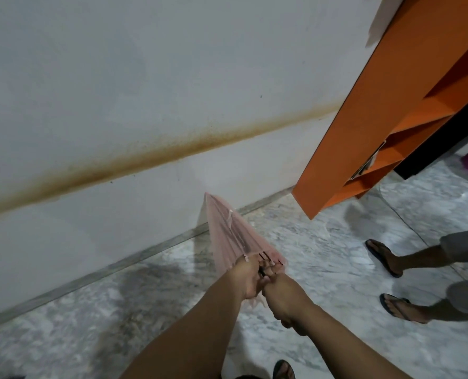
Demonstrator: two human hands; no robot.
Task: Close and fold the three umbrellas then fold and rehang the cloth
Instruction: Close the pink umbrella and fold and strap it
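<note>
Right now both hands meet at the open end of a pink umbrella [234, 239], which is collapsed into a narrow cone and held out in front of the person above the floor. The left hand [250, 277] has its fingers curled round the gathered edge of the canopy where the dark rib ends show. The right hand [283, 299] sits just beside it, touching it, clenched round the lower part of the umbrella, with a bit of pink fabric showing between the two hands. Both bare forearms reach in from the near edge of the view.

The umbrella points away and to the left, its tip [206, 193] close to the base of the white wall [118, 77]. That wall carries a long brown stain [145, 157] running slantwise across it.

Under the hands lies a grey marbled floor [323, 269]. An orange shelf unit [364, 127] stands to the right, against the wall. Further right, well apart from the umbrella, stand another person's two feet in dark sandals [383, 257]. At the near edge, one sandalled foot [283, 370] of the person holding the umbrella shows
</note>
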